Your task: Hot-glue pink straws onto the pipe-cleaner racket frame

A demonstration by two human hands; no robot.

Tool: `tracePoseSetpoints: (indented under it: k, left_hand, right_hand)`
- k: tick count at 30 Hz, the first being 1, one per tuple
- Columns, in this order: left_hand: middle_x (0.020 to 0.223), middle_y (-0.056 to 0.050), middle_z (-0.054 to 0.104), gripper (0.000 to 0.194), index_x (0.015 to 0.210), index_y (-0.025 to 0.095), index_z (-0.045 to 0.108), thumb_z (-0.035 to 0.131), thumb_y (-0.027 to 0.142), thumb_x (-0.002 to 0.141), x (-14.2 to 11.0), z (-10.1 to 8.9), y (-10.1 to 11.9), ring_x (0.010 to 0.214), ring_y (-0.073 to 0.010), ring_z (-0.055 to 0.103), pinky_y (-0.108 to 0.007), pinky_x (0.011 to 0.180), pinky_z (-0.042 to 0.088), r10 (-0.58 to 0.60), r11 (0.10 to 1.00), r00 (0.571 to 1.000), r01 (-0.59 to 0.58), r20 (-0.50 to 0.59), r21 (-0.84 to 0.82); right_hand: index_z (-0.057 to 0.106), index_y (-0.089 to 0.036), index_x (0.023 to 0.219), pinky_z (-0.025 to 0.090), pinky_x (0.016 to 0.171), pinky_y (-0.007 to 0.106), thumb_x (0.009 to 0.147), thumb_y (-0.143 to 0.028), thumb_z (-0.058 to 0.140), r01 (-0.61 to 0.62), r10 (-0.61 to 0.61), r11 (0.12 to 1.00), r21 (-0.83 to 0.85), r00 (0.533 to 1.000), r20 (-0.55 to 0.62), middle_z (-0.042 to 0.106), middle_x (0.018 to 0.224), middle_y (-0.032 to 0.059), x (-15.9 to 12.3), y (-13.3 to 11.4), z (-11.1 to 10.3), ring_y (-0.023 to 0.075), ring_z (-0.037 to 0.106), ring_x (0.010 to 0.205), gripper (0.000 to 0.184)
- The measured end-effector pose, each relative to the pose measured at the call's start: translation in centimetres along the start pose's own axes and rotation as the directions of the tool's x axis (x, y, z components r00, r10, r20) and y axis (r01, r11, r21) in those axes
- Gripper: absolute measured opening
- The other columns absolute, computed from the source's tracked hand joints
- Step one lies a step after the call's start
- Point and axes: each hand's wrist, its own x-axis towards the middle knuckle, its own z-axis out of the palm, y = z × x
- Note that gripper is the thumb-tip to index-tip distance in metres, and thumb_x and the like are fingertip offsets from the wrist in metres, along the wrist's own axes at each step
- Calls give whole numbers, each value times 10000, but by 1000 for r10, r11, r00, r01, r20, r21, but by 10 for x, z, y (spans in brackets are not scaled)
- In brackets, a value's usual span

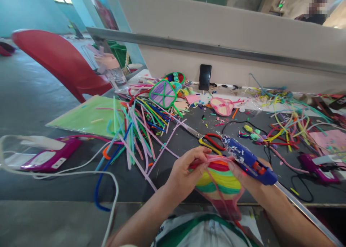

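My left hand is closed, its thumb and fingers pinching a pink pipe cleaner along the top edge of a striped craft piece. Bands of red, yellow, green and pink cover that piece, which is held upright above the table's front edge. A blue hot glue gun rests in my right hand, its nozzle end crusted with whitish scraps and pointing away from me. The right thumb also presses on the craft piece's upper right edge. Just beyond my fingers lie scissors with red and yellow handles.
Loose pipe cleaners are heaped left of centre; another tangle lies to the right. Purple power strips with trailing cables sit at both sides. A phone leans against the back panel. A red chair stands at left.
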Motion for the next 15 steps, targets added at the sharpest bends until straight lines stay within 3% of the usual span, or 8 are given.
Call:
tracePoseSetpoints:
  k: [5,10,15]
  left_hand:
    - [1073,-132,703,61,823,151,647,605,127,860,0,-6,6,1012,-199,681,-283,869,533,117,991,992,-120,49,60]
    - [975,-113,723,101,818,160,673,608,90,852,-7,-6,7,908,-177,705,-252,788,559,241,963,970,-241,11,121]
    - [955,-109,714,102,820,166,668,601,101,860,-12,-6,3,881,-176,711,-248,772,570,323,941,946,-319,-17,115]
  right_hand:
    - [727,-231,692,528,575,326,710,-412,756,11,-13,999,44,999,43,696,658,37,-10,-13,-10,245,668,650,184]
    - [750,-246,733,557,584,339,665,-403,788,14,-20,993,117,998,56,716,678,28,-17,-24,-16,272,691,683,176]
    - [772,-267,777,574,588,334,649,-372,804,-12,-3,993,119,993,121,741,734,28,-21,-18,-21,270,698,686,168]
